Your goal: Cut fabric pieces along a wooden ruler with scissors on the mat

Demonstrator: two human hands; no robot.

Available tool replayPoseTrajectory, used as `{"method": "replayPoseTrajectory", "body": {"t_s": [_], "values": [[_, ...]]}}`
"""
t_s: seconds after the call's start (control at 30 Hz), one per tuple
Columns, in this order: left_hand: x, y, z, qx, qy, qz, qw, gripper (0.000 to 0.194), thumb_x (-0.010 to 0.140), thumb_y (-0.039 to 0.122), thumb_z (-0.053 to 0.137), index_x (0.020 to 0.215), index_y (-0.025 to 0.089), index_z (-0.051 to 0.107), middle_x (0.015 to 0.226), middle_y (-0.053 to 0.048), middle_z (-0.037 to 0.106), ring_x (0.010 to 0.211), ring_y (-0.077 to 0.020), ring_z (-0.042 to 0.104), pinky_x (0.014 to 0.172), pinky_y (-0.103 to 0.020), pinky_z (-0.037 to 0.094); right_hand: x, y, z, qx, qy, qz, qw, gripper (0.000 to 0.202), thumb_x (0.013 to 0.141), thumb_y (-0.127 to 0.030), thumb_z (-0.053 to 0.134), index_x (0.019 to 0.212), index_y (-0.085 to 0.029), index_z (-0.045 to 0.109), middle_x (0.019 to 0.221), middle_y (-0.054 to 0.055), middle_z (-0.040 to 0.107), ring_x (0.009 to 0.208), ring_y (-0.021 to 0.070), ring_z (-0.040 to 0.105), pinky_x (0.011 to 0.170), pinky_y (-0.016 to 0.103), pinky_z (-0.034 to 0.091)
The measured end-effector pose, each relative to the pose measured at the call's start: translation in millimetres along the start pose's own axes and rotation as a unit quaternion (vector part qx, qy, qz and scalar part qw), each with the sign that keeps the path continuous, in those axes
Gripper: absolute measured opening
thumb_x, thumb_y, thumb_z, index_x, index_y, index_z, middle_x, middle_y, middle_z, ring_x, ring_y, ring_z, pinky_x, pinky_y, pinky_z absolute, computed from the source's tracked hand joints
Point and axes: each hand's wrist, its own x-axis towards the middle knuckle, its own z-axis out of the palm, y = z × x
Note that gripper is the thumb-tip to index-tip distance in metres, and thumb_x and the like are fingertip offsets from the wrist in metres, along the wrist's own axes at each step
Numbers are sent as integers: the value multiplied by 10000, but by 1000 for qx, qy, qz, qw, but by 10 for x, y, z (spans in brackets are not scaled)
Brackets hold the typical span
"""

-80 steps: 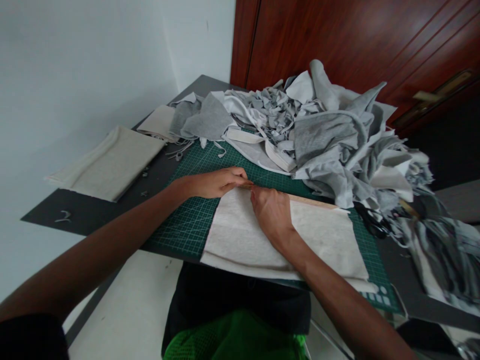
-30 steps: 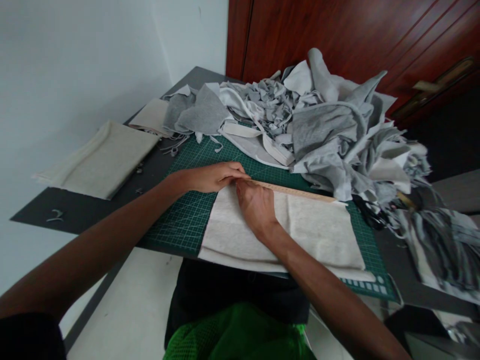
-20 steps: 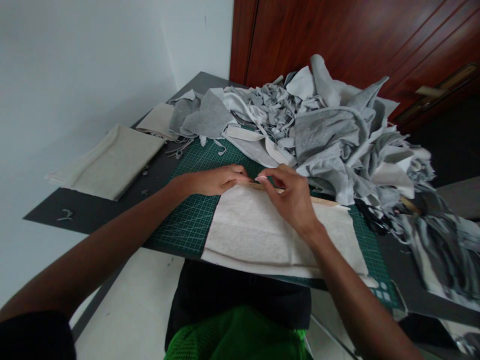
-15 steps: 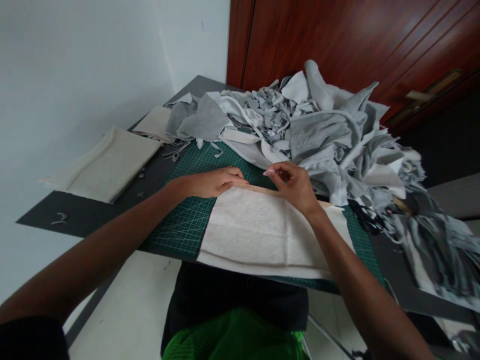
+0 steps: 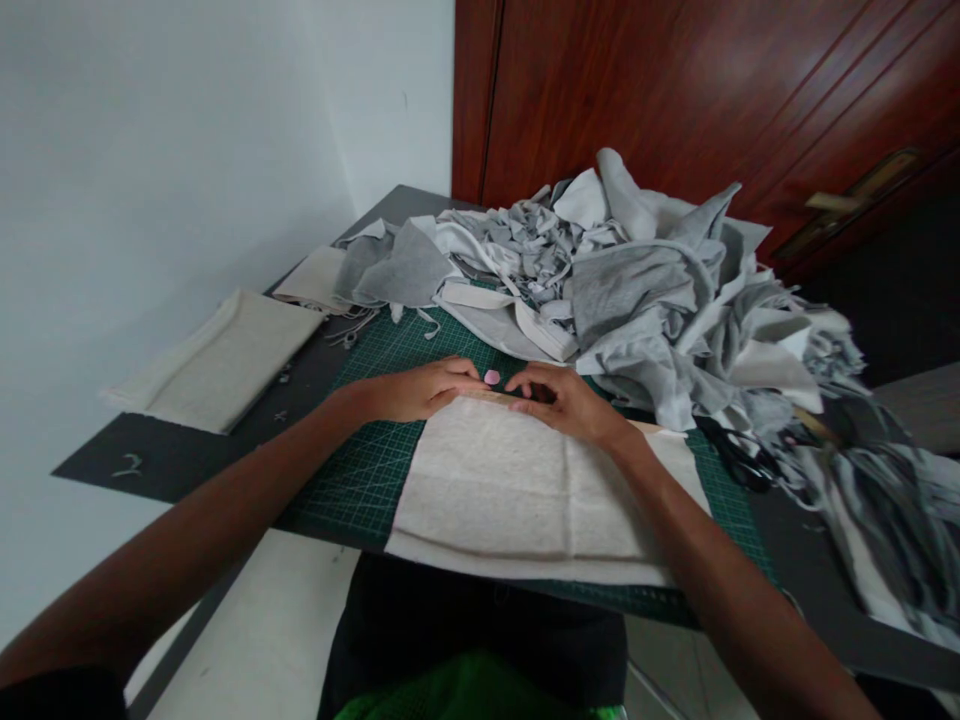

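Observation:
A cream piece of cloth [image 5: 495,490] lies flat near the table's front edge. Along its far edge runs a thin wooden ruler [image 5: 489,397], partly covered by my hands. My left hand [image 5: 424,388] is closed on the ruler's left end, fingers together. Farther right, my right hand [image 5: 566,400] has its thumb on the near side of the ruler and its curled fingers on the far side. Between the two hands, just beyond the ruler, a small pink piece [image 5: 492,377] that looks like tailor's chalk rests on the green cutting mat [image 5: 367,460].
A big heap of grey and white fabric scraps [image 5: 637,290] fills the back and right. Folded cream cloth [image 5: 225,360] lies at the left. Black-handled scissors [image 5: 739,455], partly covered, lie right of the mat. Behind the table stand a white wall and a brown door [image 5: 675,90].
My right hand has let go of the pink chalk, which now lies on the mat, and has moved left onto the ruler. My left hand stays at the ruler's left end.

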Motion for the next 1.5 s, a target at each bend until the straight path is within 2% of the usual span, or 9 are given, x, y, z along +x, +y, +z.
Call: {"method": "replayPoseTrajectory", "body": {"t_s": [0.23,0.4,0.63,0.9,1.1,1.23,1.3,1.4,1.5], "values": [[3,136,-37,23,-11,-17,1000,411,1147,262,434,1413,161,730,1342,-154,721,1295,-247,663,1194,-395,491,-12,60,103,-4,-7,-29,1000,144,1043,-276,697,984,-157,752,954,40,733,837,159,648,777,248,432],[97,223,-17,33,38,-63,997,403,1161,359,430,1257,146,758,1208,-129,779,1121,-214,738,1008,-321,548,-16,77,123,15,4,-34,999,135,1040,-258,709,967,-154,755,926,32,733,811,148,649,746,233,416],[454,70,19,117,63,-168,977,219,1010,290,637,1019,140,795,934,-88,817,818,-189,725,752,-283,500,17,119,106,28,8,-45,999,143,1049,-260,708,967,-158,766,904,32,758,786,144,655,735,236,409],[726,41,111,137,82,-212,964,61,837,136,776,779,155,773,790,-42,780,714,-157,680,685,-254,462,59,200,167,32,15,-60,998,105,1011,-224,766,912,-188,757,854,29,759,754,155,641,710,259,407],[735,114,92,102,80,-239,962,77,833,127,774,766,158,753,754,-22,778,705,-146,703,676,-223,488,64,228,186,30,21,-59,998,78,1003,-220,782,934,-188,764,861,28,748,749,153,617,713,269,391],[728,168,-29,74,85,-254,961,69,820,160,800,762,161,761,707,3,768,674,-135,703,660,-208,493,68,229,193,29,22,-60,998,84,1002,-213,782,928,-177,763,880,37,745,766,153,620,729,267,396],[658,238,-132,75,112,-259,957,53,832,209,809,828,159,792,735,3,774,685,-135,689,667,-217,485,69,230,193,30,23,-63,997,94,1003,-207,777,917,-174,760,888,39,742,783,153,625,742,265,402],[434,400,-244,76,189,-248,947,245,910,369,795,1045,168,834,880,-20,812,741,-147,681,683,-244,479,72,236,193,34,21,-64,997,102,1004,-214,774,910,-179,758,884,32,736,780,150,621,742,264,401],[158,567,-201,63,262,-187,945,303,961,489,782,984,197,857,946,-45,829,821,-169,709,730,-270,490,72,242,192,37,20,-62,997,93,1002,-225,775,919,-184,762,888,28,736,778,148,618,736,263,395]]}}
